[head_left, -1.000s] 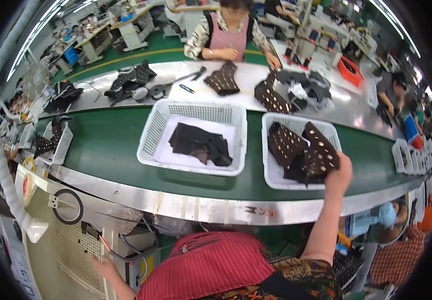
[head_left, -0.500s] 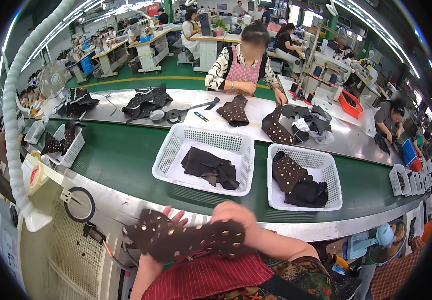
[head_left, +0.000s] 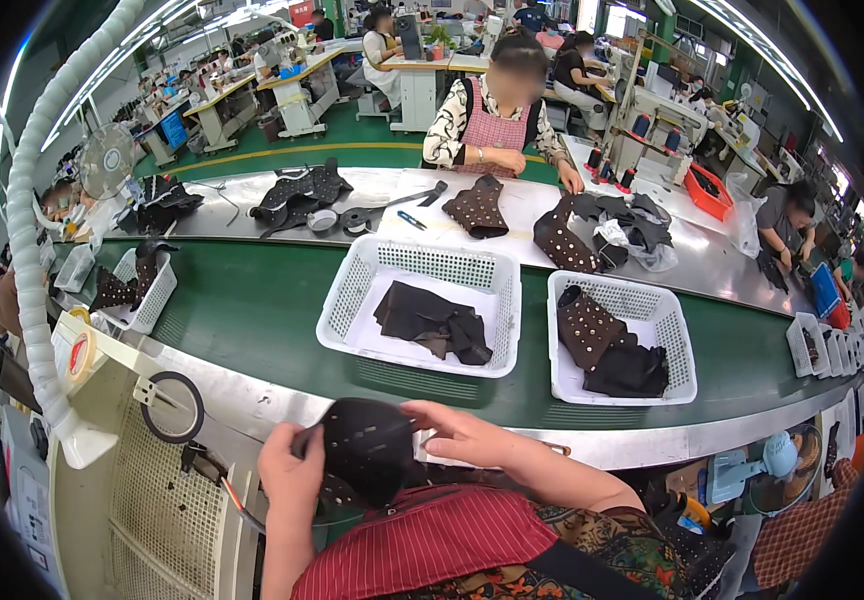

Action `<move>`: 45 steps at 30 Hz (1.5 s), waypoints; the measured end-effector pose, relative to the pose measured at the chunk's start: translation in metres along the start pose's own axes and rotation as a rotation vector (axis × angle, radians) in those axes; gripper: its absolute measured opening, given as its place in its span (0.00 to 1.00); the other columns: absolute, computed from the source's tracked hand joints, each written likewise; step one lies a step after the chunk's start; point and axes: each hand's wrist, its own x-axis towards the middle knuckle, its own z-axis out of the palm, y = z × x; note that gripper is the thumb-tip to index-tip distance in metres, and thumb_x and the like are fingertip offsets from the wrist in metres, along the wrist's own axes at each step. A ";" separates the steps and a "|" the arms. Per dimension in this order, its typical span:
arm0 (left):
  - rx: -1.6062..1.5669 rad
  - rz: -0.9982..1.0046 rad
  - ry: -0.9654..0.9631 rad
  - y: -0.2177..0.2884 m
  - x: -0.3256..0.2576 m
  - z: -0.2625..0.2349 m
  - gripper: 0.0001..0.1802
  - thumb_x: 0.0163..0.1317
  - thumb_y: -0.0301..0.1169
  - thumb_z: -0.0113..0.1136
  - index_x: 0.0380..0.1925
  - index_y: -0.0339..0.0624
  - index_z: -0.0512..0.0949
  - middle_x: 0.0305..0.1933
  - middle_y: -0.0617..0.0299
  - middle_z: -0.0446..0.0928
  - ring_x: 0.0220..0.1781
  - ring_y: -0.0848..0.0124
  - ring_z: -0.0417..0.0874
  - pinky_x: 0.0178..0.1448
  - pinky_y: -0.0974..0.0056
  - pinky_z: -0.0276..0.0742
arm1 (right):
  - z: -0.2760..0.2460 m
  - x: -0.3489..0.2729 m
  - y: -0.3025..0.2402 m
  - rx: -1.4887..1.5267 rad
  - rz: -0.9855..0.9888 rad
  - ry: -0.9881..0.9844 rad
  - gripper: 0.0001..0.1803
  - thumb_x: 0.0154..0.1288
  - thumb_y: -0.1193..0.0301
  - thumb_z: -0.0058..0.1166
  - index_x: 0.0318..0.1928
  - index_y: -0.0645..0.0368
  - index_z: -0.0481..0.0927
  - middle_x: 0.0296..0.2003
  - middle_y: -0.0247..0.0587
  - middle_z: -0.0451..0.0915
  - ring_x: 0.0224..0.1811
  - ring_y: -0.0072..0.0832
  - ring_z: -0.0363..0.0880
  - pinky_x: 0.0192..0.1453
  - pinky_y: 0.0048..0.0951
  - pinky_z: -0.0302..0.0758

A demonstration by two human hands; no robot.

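Left hand grips piece (right half-spread)

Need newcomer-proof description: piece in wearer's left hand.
Start at the green belt, then its metal edge nearest the wearer. Overlapping that edge is a dark dotted piece. Unlike the dotted brown piece inside a white basket, it's in the left hand.

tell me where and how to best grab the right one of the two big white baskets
Likely by its rim, left and right sides together, coming from above: the white basket sits upright, green belt shows on either side, and the dark pieces lie inside.
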 end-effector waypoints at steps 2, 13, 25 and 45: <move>0.097 0.169 0.010 -0.008 -0.002 0.009 0.09 0.50 0.30 0.66 0.25 0.37 0.75 0.23 0.51 0.75 0.27 0.57 0.77 0.33 0.58 0.71 | 0.010 0.004 -0.018 0.041 0.059 -0.052 0.39 0.59 0.63 0.58 0.68 0.59 0.55 0.61 0.52 0.65 0.61 0.37 0.68 0.61 0.35 0.68; -0.045 0.367 -0.208 -0.012 -0.014 -0.009 0.06 0.50 0.23 0.60 0.31 0.39 0.76 0.29 0.51 0.75 0.33 0.50 0.77 0.38 0.55 0.72 | 0.018 0.008 -0.014 -0.622 -0.079 0.427 0.13 0.64 0.67 0.52 0.48 0.55 0.74 0.36 0.48 0.80 0.38 0.48 0.79 0.40 0.41 0.75; -0.060 0.335 -0.276 -0.056 -0.035 -0.018 0.24 0.47 0.16 0.54 0.48 0.44 0.77 0.51 0.53 0.78 0.54 0.54 0.77 0.59 0.56 0.72 | 0.032 0.022 -0.047 -0.846 -0.411 0.200 0.17 0.55 0.81 0.51 0.46 0.55 0.78 0.33 0.48 0.81 0.35 0.45 0.80 0.38 0.38 0.76; -0.042 -0.275 0.724 -0.107 -0.156 -0.182 0.08 0.64 0.25 0.55 0.41 0.37 0.79 0.37 0.58 0.81 0.40 0.70 0.82 0.46 0.68 0.75 | 0.236 0.169 -0.038 -0.450 -0.459 -0.445 0.19 0.56 0.82 0.56 0.49 0.60 0.74 0.40 0.43 0.76 0.40 0.30 0.78 0.41 0.27 0.75</move>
